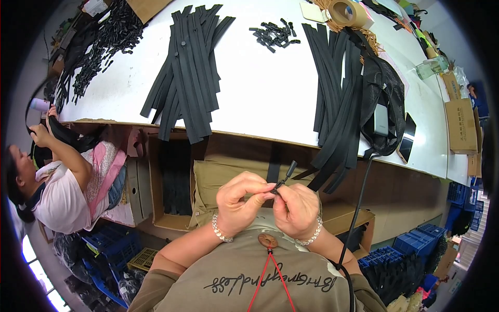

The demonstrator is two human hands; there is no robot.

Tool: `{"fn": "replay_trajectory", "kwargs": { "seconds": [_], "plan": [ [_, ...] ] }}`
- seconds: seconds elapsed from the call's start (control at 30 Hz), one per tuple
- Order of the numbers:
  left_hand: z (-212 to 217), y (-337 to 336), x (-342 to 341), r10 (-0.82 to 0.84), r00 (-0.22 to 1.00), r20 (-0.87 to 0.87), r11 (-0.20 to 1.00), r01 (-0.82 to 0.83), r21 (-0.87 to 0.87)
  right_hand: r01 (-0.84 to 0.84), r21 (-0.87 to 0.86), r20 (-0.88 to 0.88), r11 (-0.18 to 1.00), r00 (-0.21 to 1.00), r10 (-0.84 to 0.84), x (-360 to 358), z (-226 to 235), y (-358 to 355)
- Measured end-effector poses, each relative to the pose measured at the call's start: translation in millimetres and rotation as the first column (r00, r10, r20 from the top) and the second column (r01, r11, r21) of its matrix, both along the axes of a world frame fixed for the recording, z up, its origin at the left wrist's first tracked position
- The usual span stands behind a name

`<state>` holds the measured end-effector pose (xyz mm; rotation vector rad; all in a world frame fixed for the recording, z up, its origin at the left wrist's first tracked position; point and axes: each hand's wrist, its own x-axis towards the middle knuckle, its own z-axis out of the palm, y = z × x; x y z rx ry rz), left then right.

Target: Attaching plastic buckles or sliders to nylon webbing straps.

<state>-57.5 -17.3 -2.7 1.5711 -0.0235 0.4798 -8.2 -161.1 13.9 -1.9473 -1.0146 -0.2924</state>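
My left hand (241, 200) and my right hand (298, 208) meet in front of my chest, below the table's near edge. Both are closed in a pinch on a small black zipper pull (292, 169), whose thick tip sticks up between them. The fingertips hide its lower end, so anything else pinched there cannot be made out. Beyond my hands, a small heap of similar black pulls (274, 35) lies on the white table (260, 93). Black zipper strips (189, 73) lie in a pile to its left. More black strips (332, 78) lie to its right and hang over the edge.
A black mesh bag (382, 99) with a grey power bank (381, 119) sits beside a dark phone (407, 138). A large heap of black pulls (117, 36) is far left, near a seated co-worker (67, 192). Open cartons (174, 221) stand under the table. A black cable (356, 218) runs toward me.
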Motion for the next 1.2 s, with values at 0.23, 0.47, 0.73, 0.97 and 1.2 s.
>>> {"fn": "replay_trajectory", "kwargs": {
  "seconds": [0.23, 0.47, 0.73, 0.97, 1.2],
  "plan": [
    [0.2, 2.0, 0.7, -0.011, 1.0, 0.023, 1.0, 0.011, 0.004, -0.007, 0.078, 0.065, 0.997, 0.998, 0.002, 3.2, -7.6, -2.2],
    [-14.0, 6.4, 6.7, -0.099, 0.938, -0.333, 0.969, 0.015, -0.248, 0.067, 0.014, -0.468, 0.998, 0.882, -0.053, 11.6, -15.9, -4.1],
    [-25.1, 13.6, 12.4, -0.232, 0.846, -0.481, 0.875, -0.034, -0.483, 0.161, 0.095, -0.639, 0.982, 0.767, -0.064, 15.6, -32.7, -2.1],
    [-45.1, 10.6, 33.4, -0.208, 0.824, -0.527, 0.915, -0.026, -0.402, 0.298, 0.356, -0.918, 0.886, 0.289, 0.272, 32.7, -65.9, -1.1],
    [-67.2, 7.1, 48.0, -0.237, 0.79, -0.566, 0.822, -0.148, -0.55, 0.461, 0.326, -0.945, 0.825, 0.166, 0.281, 43.3, -83.7, 7.2]
  ]
}}
